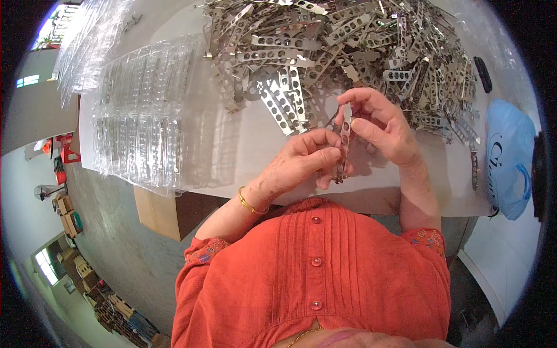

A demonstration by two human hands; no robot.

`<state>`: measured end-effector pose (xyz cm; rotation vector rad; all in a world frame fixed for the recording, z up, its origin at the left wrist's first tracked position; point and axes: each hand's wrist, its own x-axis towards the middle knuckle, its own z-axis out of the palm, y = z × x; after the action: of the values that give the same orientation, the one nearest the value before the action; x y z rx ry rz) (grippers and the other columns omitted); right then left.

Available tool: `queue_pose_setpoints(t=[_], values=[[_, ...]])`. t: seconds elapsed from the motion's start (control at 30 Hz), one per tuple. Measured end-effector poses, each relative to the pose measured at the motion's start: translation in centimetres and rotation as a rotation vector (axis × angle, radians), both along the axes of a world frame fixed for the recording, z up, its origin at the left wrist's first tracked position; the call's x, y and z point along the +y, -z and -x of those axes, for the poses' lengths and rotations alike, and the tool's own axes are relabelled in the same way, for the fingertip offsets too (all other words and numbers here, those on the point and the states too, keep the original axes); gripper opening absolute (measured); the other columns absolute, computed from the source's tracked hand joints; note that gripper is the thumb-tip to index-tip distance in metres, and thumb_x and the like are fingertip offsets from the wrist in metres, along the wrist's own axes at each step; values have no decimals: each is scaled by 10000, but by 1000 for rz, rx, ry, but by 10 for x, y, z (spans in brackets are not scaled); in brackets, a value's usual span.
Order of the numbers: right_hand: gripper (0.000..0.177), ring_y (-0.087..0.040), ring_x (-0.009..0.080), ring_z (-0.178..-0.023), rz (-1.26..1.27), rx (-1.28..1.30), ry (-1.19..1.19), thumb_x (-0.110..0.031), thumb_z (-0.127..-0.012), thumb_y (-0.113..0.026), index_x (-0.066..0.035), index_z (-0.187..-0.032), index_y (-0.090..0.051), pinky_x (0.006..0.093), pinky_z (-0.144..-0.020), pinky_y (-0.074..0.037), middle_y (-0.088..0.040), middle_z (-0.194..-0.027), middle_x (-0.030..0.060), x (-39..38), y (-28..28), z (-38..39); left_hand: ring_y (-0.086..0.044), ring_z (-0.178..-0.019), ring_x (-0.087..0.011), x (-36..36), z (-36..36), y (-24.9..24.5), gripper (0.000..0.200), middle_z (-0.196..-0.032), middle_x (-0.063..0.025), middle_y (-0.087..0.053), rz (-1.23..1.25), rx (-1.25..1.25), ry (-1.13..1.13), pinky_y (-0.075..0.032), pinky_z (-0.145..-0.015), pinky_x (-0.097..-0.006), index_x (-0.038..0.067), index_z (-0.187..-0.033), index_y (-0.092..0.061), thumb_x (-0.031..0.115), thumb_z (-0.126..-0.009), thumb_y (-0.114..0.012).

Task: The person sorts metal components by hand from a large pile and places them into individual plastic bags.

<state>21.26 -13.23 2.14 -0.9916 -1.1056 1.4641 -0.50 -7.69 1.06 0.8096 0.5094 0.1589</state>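
steel-grey and narrow, the perforated metal strip stands nearly upright on the person's side of the heap of strips, just clear of it. the left hand, a gold bangle at its wrist, pinches the strip's lower part with curled fingers. the right hand grips the upper end between thumb and fingertips. clear plastic trays lie left of the heap, a blue bag to its right.
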Motion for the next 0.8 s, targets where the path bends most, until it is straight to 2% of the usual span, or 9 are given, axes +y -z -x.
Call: queue_pose_setpoints(t=[0.23, 0.37, 0.6, 0.8], values=[[340, -580, 88, -923, -4, -121, 68, -92, -974, -577, -38, -1304, -519, 239, -804, -510, -585, -1073, 43, -1, 4, 5, -640, -716, -107, -5, -1, -1, 297, -982, -119, -709, -19, -33, 35, -505, -614, -229, 20, -1181, -580, 255, -1000, -591], [285, -542, 67, -906, 54, -145, 57, -106, -995, -517, -23, -1267, -534, 224, -812, -458, -587, -1021, 13, -1, 1, 2, -653, -741, -102, -5, -1, -7, 305, -995, -106, -714, -46, 10, 73, -510, -622, -232, 16, -1182, -601, 268, -1015, -566], [310, -541, 56, -895, 68, -114, 55, -56, -995, -438, -21, -1285, -543, 219, -814, -454, -597, -997, 0, 1, -1, 2, -646, -675, -100, -4, -1, -1, 268, -952, -103, -723, -54, 41, 75, -509, -595, -234, 19, -1143, -627, 240, -1033, -522], [319, -549, 83, -926, 79, -49, 75, -31, -980, -455, -48, -1272, -581, 230, -842, -456, -596, -1016, 5, 1, 2, 2, -638, -610, -104, -6, -1, -2, 256, -941, -134, -724, -34, 56, 47, -509, -538, -234, 18, -1130, -628, 221, -1036, -505]])
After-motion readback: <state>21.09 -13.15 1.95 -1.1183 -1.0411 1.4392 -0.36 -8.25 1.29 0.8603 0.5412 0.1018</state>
